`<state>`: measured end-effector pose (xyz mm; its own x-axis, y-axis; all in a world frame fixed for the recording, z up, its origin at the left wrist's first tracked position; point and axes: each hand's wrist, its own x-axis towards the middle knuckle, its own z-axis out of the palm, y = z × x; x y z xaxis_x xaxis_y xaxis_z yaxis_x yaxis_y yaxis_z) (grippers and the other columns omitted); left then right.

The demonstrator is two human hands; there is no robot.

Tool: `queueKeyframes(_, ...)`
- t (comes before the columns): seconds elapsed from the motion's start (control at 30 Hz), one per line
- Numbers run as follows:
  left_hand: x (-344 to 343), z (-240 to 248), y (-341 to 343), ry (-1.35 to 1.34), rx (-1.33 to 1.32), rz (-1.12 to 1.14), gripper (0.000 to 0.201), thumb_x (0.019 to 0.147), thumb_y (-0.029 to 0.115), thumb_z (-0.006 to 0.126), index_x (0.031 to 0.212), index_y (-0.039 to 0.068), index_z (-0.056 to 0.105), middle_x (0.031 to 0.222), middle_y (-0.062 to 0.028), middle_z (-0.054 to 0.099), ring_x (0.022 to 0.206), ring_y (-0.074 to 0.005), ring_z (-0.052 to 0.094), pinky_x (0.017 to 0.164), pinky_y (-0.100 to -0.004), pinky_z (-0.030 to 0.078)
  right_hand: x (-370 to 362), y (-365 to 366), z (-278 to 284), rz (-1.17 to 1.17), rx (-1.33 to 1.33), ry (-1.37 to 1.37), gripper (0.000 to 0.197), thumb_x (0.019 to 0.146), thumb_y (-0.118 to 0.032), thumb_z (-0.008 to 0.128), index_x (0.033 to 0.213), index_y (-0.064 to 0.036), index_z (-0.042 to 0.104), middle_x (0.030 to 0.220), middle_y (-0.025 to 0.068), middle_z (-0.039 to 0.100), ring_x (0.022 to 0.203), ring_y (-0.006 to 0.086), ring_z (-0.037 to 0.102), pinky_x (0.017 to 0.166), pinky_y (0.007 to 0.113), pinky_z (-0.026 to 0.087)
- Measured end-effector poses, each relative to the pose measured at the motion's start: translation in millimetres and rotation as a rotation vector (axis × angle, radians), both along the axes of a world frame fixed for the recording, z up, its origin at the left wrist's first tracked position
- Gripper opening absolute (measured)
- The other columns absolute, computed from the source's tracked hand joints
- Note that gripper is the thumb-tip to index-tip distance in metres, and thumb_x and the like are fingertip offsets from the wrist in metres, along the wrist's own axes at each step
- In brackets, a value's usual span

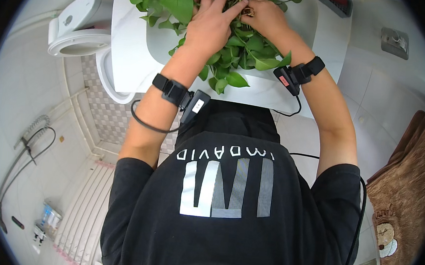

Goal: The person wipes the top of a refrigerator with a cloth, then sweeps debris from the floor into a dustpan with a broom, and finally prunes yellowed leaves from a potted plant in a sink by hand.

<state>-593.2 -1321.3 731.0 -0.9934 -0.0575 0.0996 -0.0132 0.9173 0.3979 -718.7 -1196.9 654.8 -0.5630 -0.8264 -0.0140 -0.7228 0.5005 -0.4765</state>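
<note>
A leafy green potted-type plant (222, 59) with trailing stems spreads over the white sink basin (159, 45); its base is hidden by leaves and hands. My left hand (210, 24) lies over its upper middle, fingers stretched and apart among the leaves, their tips close to the brown stems. From the other side my right hand (267, 18) reaches in, fingers curled and pinched at the thin stems (249, 11). Its fingertips are partly hidden. Leaves hang over the front rim of the basin. Each forearm wears a black strap with a small cabled device.
The white marble-patterned counter (128, 72) surrounds the basin. A grey soap dish (335, 3) sits at its far right corner. At left stands a white toilet (82, 25) with its lid raised; a shower hose (23, 154) hangs on the wall. Brown plush towels (405, 195) hang at right.
</note>
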Motion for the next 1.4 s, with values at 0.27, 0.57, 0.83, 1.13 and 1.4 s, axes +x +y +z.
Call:
queueKeyframes(0.27,16.1,-59.5,-28.9,0.050,-0.019,0.119,0.031,0.072,0.013,0.067,0.102,0.019,0.062,0.126,0.0024,0.051,0.125,-0.0217,0.038,0.102,-0.0559,0.022,-28.4,19.9,18.9,-0.160,-0.463,-0.956,0.018,0.086,-0.025,0.058,0.087,-0.0071,0.060,0.070,0.0025,0.057,0.062,0.0159,0.053,0.056,0.028,0.042)
queueKeyframes(0.57,22.9,-70.8,-25.5,0.243,0.140,0.162,0.022,0.075,0.012,0.064,0.097,0.014,0.063,0.121,-0.0030,0.056,0.122,-0.0245,0.044,0.105,-0.0500,0.023,-30.2,32.1,51.3,-0.205,-0.312,-0.899,0.020,0.091,-0.025,0.055,0.085,-0.0063,0.056,0.064,0.0007,0.050,0.056,0.0115,0.051,0.053,0.024,0.042)
queueKeyframes(0.83,22.4,-73.9,-28.9,0.267,0.179,0.164,0.020,0.076,0.011,0.062,0.097,0.011,0.062,0.119,-0.0032,0.058,0.120,-0.0249,0.047,0.104,-0.0475,0.025,-1.2,-6.1,38.5,0.232,0.022,-0.019,0.019,0.080,-0.010,0.060,0.097,-0.0026,0.061,0.090,0.0136,0.061,0.078,0.0305,0.061,0.070,0.036,0.050)
queueKeyframes(1.13,29.9,-71.8,-32.5,0.251,0.176,0.146,0.019,0.075,0.012,0.065,0.094,0.011,0.061,0.119,-0.0036,0.058,0.119,-0.0253,0.047,0.098,-0.0410,0.035,-39.4,18.5,32.1,-0.300,-0.294,-0.653,0.022,0.086,-0.020,0.060,0.094,0.0009,0.061,0.067,0.0047,0.056,0.060,0.0157,0.055,0.056,0.031,0.046)
queueKeyframes(1.4,27.0,-75.6,-33.6,0.285,0.186,0.142,0.019,0.072,0.012,0.067,0.090,0.009,0.061,0.118,-0.0052,0.059,0.118,-0.0263,0.048,0.094,-0.0354,0.043,-45.4,35.4,43.2,-0.117,-0.247,-0.993,0.025,0.089,-0.023,0.058,0.100,0.0000,0.059,0.063,0.0001,0.052,0.054,0.0075,0.048,0.049,0.023,0.040)
